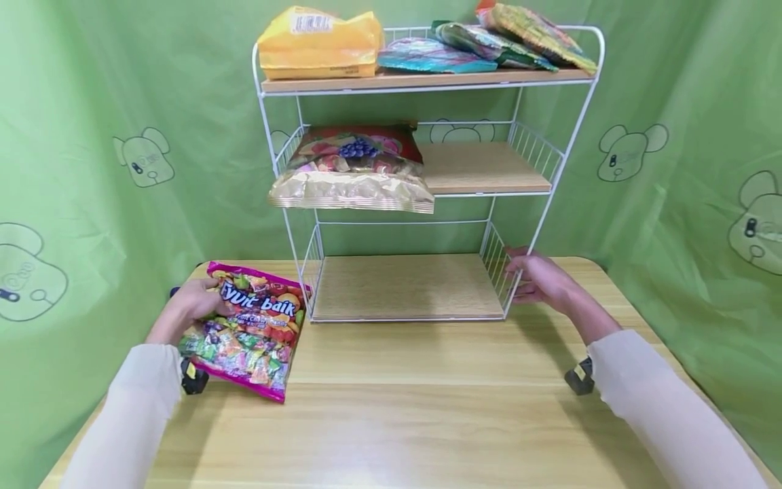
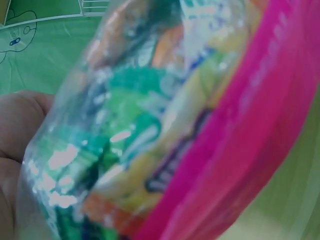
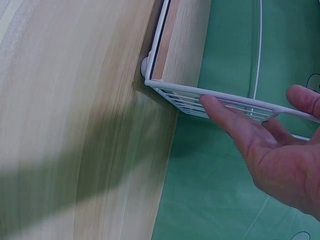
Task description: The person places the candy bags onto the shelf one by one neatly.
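Observation:
My left hand point(image 1: 197, 299) grips the left edge of a candy bag point(image 1: 263, 339) with magenta borders and "Fyvit baik" printed on it. The bag tilts beside the lower left of a white wire shelf rack point(image 1: 406, 319). Its clear plastic and magenta seam fill the left wrist view, hiding most of my fingers there. At the rack's lower right, my right hand point(image 1: 540, 278) holds the side post, the thumb on one side and fingers on the other. The right wrist view shows these fingers point(image 3: 227, 117) against the white wire side.
A red and gold candy bag point(image 1: 360, 163) lies on the middle shelf's left, overhanging the front. On the top shelf are a yellow package point(image 1: 320, 44) and several colourful flat packets point(image 1: 436, 56). Green curtains point(image 1: 67, 136) enclose the wooden table point(image 1: 391, 421).

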